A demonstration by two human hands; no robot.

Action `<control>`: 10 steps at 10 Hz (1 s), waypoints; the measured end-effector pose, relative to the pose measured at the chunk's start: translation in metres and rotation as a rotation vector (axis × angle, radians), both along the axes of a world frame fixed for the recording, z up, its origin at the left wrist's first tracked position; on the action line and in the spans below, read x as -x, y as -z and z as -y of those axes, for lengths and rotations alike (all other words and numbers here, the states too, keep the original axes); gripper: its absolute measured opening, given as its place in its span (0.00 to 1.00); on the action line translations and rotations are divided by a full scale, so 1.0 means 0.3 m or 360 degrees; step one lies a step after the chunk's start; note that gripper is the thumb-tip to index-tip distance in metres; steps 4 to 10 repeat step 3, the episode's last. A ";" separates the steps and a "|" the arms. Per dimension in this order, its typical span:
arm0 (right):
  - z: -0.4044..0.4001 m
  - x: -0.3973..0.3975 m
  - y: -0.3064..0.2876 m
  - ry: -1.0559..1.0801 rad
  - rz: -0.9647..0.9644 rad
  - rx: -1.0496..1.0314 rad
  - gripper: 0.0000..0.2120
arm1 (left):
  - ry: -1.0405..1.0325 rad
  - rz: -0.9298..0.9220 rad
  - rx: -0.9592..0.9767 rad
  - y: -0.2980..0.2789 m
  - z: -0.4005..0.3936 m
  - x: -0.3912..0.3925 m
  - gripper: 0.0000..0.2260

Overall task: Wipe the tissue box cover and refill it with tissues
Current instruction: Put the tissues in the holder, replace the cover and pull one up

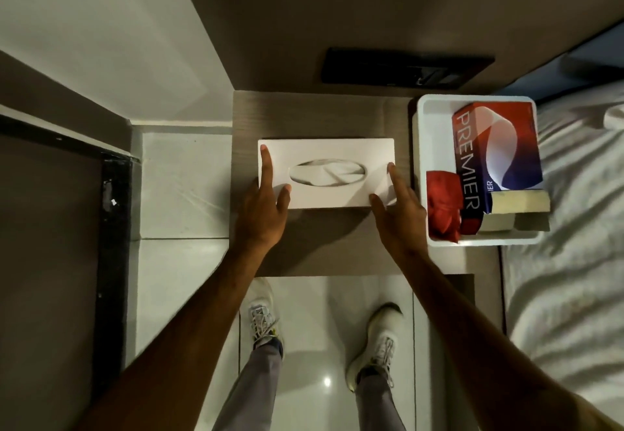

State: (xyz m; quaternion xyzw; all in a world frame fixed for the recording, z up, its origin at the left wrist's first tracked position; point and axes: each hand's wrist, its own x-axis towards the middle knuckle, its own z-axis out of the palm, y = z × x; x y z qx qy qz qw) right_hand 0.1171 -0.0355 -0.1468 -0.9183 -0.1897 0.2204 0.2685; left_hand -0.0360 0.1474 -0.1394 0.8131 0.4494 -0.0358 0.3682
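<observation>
Two hands steady a white tissue box cover on a small desk.

The desk holds the tissue box cover at its centre, a white tray beside it. Left hand and right hand, fingers spread open, press its ends.

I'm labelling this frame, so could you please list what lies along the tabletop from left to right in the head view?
Left hand → white rectangular tissue box cover → right hand → white plastic tray → red-and-blue Premier tissue pack.

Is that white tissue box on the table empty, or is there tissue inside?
Not empty: white tissue shows through the oval slot in the tissue box. How full, cannot tell.
</observation>
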 end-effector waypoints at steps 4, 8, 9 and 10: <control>0.059 0.033 -0.241 -0.0118 -0.0166 0.0076 0.37 | -0.0417 0.0118 0.0146 -0.149 0.034 0.049 0.34; 0.059 0.033 -0.241 -0.0118 -0.0166 0.0076 0.37 | -0.0417 0.0118 0.0146 -0.149 0.034 0.049 0.34; 0.059 0.033 -0.241 -0.0118 -0.0166 0.0076 0.37 | -0.0417 0.0118 0.0146 -0.149 0.034 0.049 0.34; 0.059 0.033 -0.241 -0.0118 -0.0166 0.0076 0.37 | -0.0417 0.0118 0.0146 -0.149 0.034 0.049 0.34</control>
